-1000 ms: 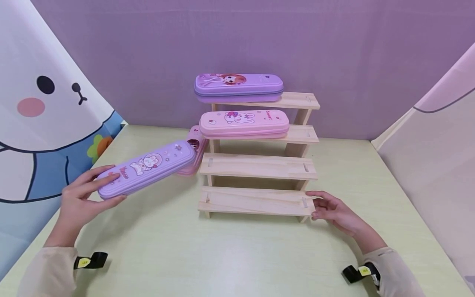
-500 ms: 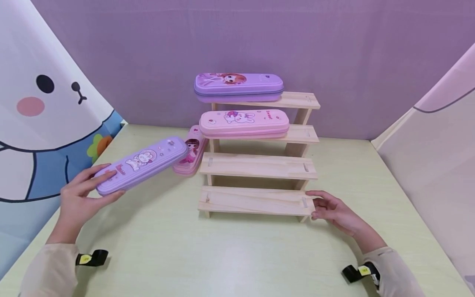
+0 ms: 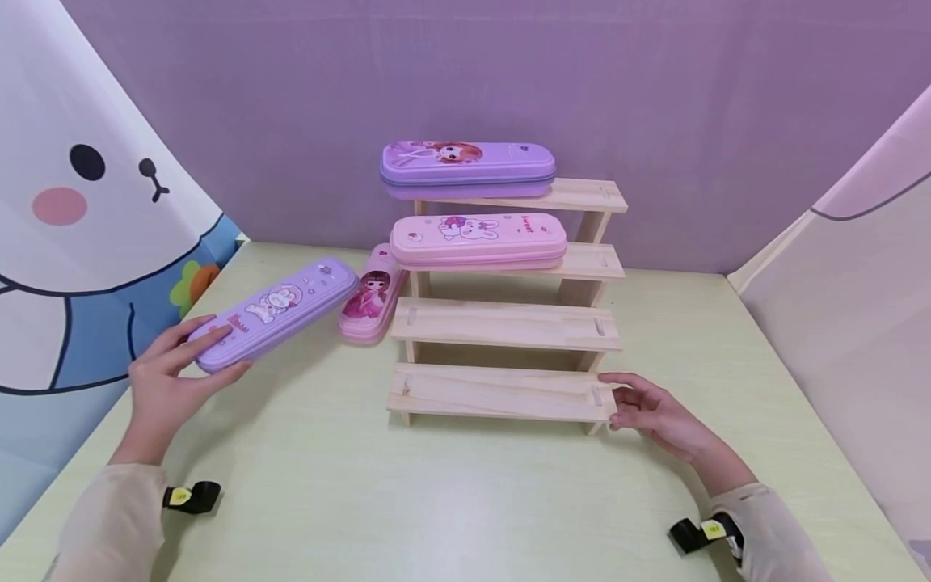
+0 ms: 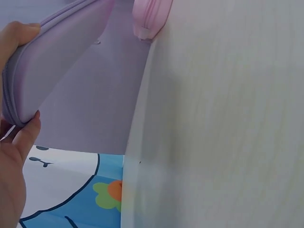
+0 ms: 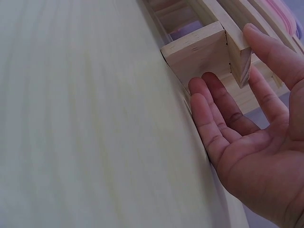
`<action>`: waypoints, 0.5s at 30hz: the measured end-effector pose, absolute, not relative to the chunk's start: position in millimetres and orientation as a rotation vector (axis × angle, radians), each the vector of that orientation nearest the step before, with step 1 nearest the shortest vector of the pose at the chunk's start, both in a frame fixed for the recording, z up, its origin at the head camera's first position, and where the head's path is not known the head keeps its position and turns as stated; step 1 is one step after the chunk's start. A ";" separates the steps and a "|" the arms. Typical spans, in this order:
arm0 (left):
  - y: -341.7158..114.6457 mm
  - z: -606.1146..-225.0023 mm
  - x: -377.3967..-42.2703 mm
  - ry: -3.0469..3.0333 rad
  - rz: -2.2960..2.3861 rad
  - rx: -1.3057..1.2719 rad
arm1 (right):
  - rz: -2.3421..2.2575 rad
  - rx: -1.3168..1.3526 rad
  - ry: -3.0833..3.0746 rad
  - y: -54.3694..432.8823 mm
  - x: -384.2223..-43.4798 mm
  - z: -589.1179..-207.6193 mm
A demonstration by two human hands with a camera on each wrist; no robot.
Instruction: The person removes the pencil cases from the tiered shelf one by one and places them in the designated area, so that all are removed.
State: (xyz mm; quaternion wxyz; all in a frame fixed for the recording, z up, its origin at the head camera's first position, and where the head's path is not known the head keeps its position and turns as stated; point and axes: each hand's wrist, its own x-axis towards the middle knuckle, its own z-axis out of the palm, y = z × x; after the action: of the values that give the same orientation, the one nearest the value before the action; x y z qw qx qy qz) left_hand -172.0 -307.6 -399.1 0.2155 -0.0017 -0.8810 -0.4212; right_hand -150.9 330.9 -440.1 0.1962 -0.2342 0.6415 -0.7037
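My left hand (image 3: pixel 170 380) grips the near end of a lilac pencil case (image 3: pixel 276 311) with a bunny print, thumb on one long side and fingers over the other. The case is held tilted above the table, its far end raised; its plain side (image 4: pixel 57 61) shows in the left wrist view. At the right end of a stepped wooden rack (image 3: pixel 502 392), my right hand (image 3: pixel 665 420) holds the lowest shelf board (image 5: pixel 235 47) between thumb and index finger. The other fingers are bent beside the rack's leg (image 5: pixel 199 54).
A purple pencil case (image 3: pixel 469 170) lies on the top shelf, a pink one (image 3: pixel 480 240) on the shelf below. Another pink case (image 3: pixel 368 303) with a doll print leans left of the rack. Purple cloth (image 3: pixel 305 121) hangs behind the pale table (image 3: pixel 465 501).
The lilac case has moved slightly left and away from me, its far end swinging back, which uncovers more of the doll-print case. My right hand and the rack stay put.
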 end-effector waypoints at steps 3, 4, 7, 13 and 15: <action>-303.9 -399.0 -175.3 -2.446 -1.149 0.009 | -1.976 -0.649 1.800 330.6 -150.7 -439.7; -302.3 -399.2 -176.6 -2.437 -1.151 -0.001 | -1.977 -0.648 1.800 330.6 -150.7 -439.6; -296.6 -400.2 -180.6 -2.415 -1.152 -0.010 | -1.977 -0.649 1.799 330.6 -150.7 -439.5; -287.1 -401.9 -191.6 -2.379 -1.138 0.032 | -1.963 -0.640 1.809 330.6 -150.4 -439.0; -284.4 -402.1 -195.8 -2.366 -1.127 0.040 | -1.962 -0.639 1.810 330.5 -150.3 -439.0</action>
State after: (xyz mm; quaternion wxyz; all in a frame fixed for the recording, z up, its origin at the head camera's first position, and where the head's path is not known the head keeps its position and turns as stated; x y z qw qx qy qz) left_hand -195.8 -284.4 -402.1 0.2573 0.0147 -0.8723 -0.4155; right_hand -150.3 330.5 -439.0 0.1972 -0.2282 0.6465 -0.7008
